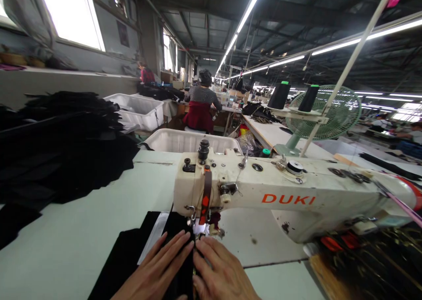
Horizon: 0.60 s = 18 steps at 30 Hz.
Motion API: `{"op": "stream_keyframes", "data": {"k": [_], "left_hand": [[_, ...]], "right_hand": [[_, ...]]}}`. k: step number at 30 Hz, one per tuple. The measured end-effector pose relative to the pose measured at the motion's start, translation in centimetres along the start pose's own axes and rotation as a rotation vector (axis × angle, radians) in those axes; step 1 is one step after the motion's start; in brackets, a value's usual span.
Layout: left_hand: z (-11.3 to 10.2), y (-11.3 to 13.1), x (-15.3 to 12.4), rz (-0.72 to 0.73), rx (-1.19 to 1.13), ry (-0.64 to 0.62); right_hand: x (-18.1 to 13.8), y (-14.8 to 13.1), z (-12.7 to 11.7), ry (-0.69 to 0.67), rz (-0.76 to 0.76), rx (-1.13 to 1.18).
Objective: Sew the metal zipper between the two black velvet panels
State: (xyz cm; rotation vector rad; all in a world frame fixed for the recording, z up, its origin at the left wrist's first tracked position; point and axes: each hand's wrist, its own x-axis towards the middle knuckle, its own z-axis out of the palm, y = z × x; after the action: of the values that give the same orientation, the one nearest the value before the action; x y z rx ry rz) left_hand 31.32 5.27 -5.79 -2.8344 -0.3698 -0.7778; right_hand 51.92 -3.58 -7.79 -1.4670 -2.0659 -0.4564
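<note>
Toward the table's (62, 247) near edge, flat-fingered left hand (158, 267) and right hand (220, 269), grip unclear, steady black cloth (121, 256); likely mid-seam, needing even guiding.

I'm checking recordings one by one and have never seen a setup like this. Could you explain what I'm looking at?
This single picture comes from a camera worn on a person's head, looking forward and down. There is no robot: the bare left hand and right hand are the wearer's own. The left lies flat on a piece of black fabric bearing a white strip; what the right might hold is hidden. Just ahead stands a white sewing machine with orange "DUKI" lettering. On the pale green tabletop, black cloth pieces are heaped to the left.
</note>
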Motion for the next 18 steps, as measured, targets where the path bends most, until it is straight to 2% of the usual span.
{"op": "stream_keyframes", "data": {"k": [9,15,18], "left_hand": [[-0.05,-0.51,0.27,-0.033,-0.208,-0.034],[0.63,-0.57,-0.23,-0.047,-0.06,-0.068],[0.86,-0.71,-0.39,0.003,-0.004,-0.087]], "right_hand": [[-0.16,0.0,0.57,0.109,-0.018,0.034],[0.13,0.52,-0.12,-0.038,0.014,0.032],[0.36,0.73,-0.02,-0.065,0.001,0.012]]}}
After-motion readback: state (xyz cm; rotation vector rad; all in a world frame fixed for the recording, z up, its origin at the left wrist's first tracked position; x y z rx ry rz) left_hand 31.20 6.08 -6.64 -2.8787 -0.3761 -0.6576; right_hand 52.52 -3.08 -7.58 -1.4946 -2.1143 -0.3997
